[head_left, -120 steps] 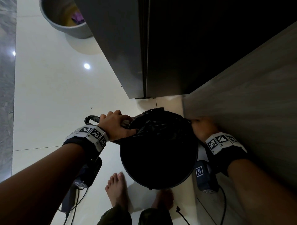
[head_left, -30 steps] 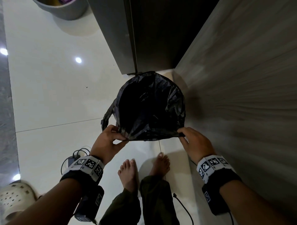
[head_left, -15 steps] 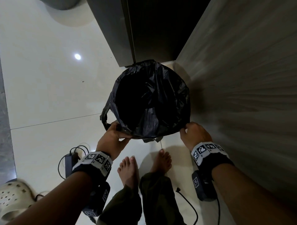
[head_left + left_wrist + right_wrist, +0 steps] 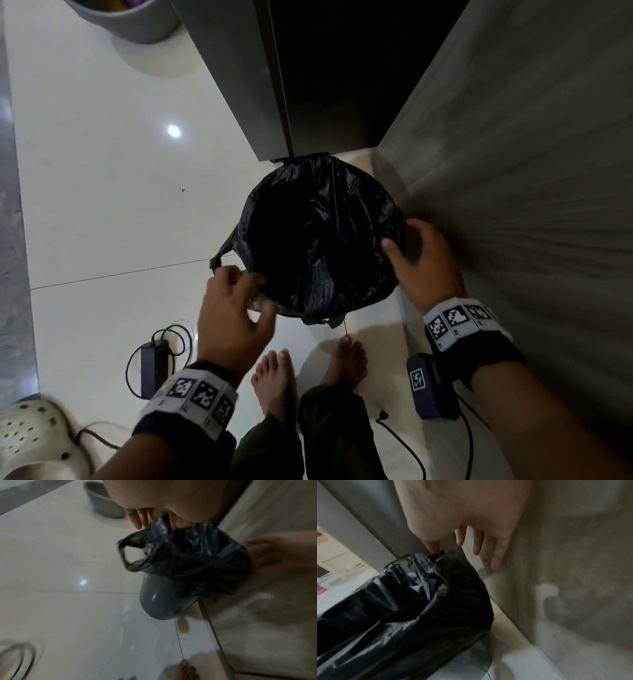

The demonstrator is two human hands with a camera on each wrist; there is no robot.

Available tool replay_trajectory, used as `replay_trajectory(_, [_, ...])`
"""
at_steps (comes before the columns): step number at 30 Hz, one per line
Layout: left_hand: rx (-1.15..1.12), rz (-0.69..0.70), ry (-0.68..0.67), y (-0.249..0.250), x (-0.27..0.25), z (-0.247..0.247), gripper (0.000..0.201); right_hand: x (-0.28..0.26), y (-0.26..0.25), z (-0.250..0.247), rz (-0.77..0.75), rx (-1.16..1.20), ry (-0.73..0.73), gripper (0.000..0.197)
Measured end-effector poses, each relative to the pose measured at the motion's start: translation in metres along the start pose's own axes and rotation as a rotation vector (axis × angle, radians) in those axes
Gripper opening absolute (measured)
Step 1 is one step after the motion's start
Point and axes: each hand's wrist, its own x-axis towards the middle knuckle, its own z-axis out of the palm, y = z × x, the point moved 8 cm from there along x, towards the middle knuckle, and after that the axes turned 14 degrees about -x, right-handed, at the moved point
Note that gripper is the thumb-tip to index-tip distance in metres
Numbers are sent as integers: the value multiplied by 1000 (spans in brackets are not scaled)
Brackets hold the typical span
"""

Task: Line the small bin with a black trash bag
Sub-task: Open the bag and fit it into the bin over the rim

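Note:
The small grey bin [image 4: 159, 601] stands on the floor against the wall, and the black trash bag [image 4: 322, 236] is spread over its rim and hangs down outside. One bag handle loop [image 4: 126, 553] sticks out to the left. My left hand [image 4: 255, 296] hovers at the near-left of the rim with relaxed, spread fingers [image 4: 142, 519] and grips nothing. My right hand [image 4: 409, 245] is beside the right of the rim, its fingers [image 4: 494, 555] straight and off the bag [image 4: 423, 601]. The inside of the bin is too dark to see.
A wood-grain wall [image 4: 513, 178] runs close on the right and a dark cabinet [image 4: 308, 75] stands behind the bin. A larger grey bucket [image 4: 137, 24] is far left. A power adapter with cable [image 4: 154, 363], a white clog [image 4: 27, 442] and bare feet [image 4: 277, 377] are near.
Both hands pinched the bag's near edge and drew it down over the rim; now both have let go. The right hand has moved up along the right side.

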Motion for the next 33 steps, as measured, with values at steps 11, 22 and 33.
replay_trajectory(11, [439,12,-666,1,18,107,55,35,-7,-5,-98,28,210,14])
replay_trajectory(22, [405,0,-575,10,21,91,47,32,-35,-32,-18,-256,173,28])
replay_trajectory(33, [360,-61,-828,12,23,128,54,59,-102,73,-479,-697,-440,30])
